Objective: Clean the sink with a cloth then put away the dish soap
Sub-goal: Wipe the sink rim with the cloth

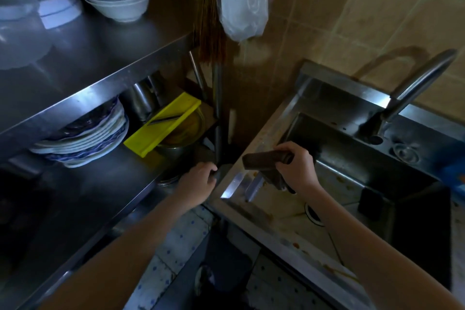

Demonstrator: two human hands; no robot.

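Cleaning looks barely begun: brown stains mark the sink [334,184] floor and its front rim. The right hand [295,166] clamps a dark cloth [266,158] just above the sink's left rim. The left hand [201,180] curls round the sink's outer left corner. A blurred blue object [454,173] at the right edge may be the dish soap, not yet put away.

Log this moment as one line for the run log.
stage: cleaning sink | right hand: holds dark cloth over left rim | left hand: grips sink corner
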